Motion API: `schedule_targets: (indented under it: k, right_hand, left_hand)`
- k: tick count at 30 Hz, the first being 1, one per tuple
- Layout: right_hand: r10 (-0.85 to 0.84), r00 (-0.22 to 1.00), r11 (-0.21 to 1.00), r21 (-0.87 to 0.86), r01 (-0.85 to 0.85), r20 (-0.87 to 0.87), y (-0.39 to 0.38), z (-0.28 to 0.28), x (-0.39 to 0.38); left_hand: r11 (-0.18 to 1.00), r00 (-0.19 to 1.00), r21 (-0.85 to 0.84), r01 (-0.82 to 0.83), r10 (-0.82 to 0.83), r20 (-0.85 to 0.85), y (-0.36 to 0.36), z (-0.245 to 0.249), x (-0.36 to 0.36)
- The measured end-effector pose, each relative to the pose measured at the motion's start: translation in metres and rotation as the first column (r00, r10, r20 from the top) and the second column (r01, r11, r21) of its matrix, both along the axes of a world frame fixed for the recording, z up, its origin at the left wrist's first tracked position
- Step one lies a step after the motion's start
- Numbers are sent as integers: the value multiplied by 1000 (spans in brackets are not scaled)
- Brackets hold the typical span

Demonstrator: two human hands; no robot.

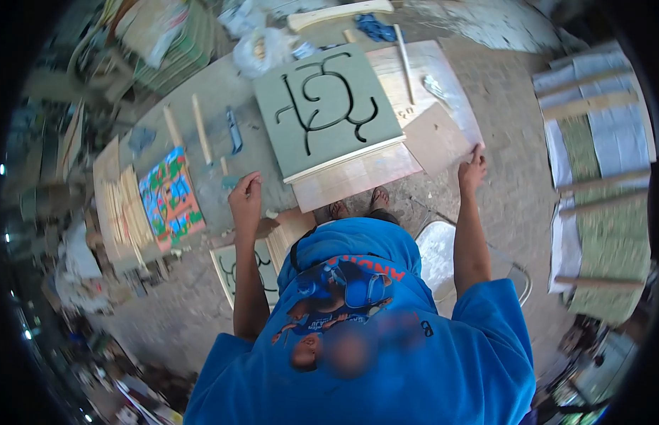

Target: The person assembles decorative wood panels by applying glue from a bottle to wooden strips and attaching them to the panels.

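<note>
My left hand (245,195) hangs over the near edge of the work table, its fingers curled together; whether something small is between them is too small to tell. Beside the near right corner of the pale board (465,106) is my right hand (472,170), its fingertips at the corner and partly bunched. Between the hands lies a grey-green panel (322,106) with dark curved grooves, on top of wooden boards. A brown flat sheet (437,138) lies to its right. A blue-handled tool (234,130) rests to the panel's left.
Wooden strips (202,129), a colourful picture board (171,197) and thin sticks (124,212) lie at the left. A plastic bag (262,51) sits behind the panel. A stool (437,255) stands by my right side. Covered panels (598,170) are at the far right.
</note>
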State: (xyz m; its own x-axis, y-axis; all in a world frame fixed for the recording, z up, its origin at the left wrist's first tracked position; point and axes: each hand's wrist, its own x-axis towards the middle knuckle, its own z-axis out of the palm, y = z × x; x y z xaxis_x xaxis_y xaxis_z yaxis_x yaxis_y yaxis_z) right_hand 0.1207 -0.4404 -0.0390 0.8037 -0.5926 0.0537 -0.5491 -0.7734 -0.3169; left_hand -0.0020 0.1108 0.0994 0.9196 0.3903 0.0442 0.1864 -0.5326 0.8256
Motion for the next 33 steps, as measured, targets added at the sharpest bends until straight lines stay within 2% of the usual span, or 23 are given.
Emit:
schedule_targets:
  k: [1,3,4,7,11,13,14,17,19,20,22,23,25,26,28,29,31,32,33]
  right_hand:
    - [38,999,999,-5,-38,-6,0,7,-3]
    - [115,992,983,-136,-122,-61,-6,20,-5]
    - [135,989,980,-139,-143,-66,-8,25,-7]
    - [255,947,878,-364,-311,-195,-17,44,-4]
    - [273,917,881,-307,-360,-291,-22,60,9]
    - [228,974,938,-267,-221,-5,-23,49,8]
    - [239,971,936,-265,-232,-7,-26,45,6]
    - [260,965,939,-226,-261,-35,-27,42,5]
    - [230,972,956,-201,-215,52,-19,59,4]
    - [236,970,954,-200,-221,52,-18,61,7]
    - [385,916,922,-80,-378,113,-10,66,15]
    - [393,913,919,-77,-386,113,-3,69,19]
    - [442,886,832,305,-464,142,28,93,25]
    - [450,881,825,309,-473,146,44,105,26]
    - [513,785,583,531,-615,346,70,128,30]
    - [519,781,578,531,-620,348,79,133,34]
    - [768,420,335,256,-907,484,94,142,49]
    - [774,408,322,253,-912,485,102,148,55]
    - [823,304,210,240,-948,480,111,154,61]
  left_hand:
    - [997,999,-62,-53,53,6,1,-1,-9]
    - [988,990,-62,-139,138,-16,3,-10,-25]
    - [980,982,-57,-189,187,-38,2,-13,-31]
    - [949,954,-101,-298,297,-29,-12,-19,-42]
    - [911,917,-104,-398,395,-54,-37,-16,-41]
    - [848,871,-201,-490,484,-82,-51,-9,-37]
    - [843,866,-199,-500,494,-83,-54,-11,-37]
    - [852,862,-129,-507,501,-72,-63,-20,-37]
    - [895,888,50,-444,431,163,-73,-25,-33]
    - [892,885,51,-449,436,162,-77,-26,-30]
    - [892,931,309,-330,253,264,-87,-14,-19]
    - [888,929,312,-337,260,263,-94,-9,-13]
    - [916,943,303,-263,177,283,-107,2,1]
    - [911,940,308,-273,185,286,-112,7,7]
    - [920,965,356,-164,75,250,-119,13,18]
    - [918,964,357,-172,82,252,-122,15,22]
    - [929,974,367,-42,-43,221,-123,15,30]
    - [929,974,366,-56,-29,224,-122,14,31]
    - [921,970,383,-66,-30,240,-119,14,32]
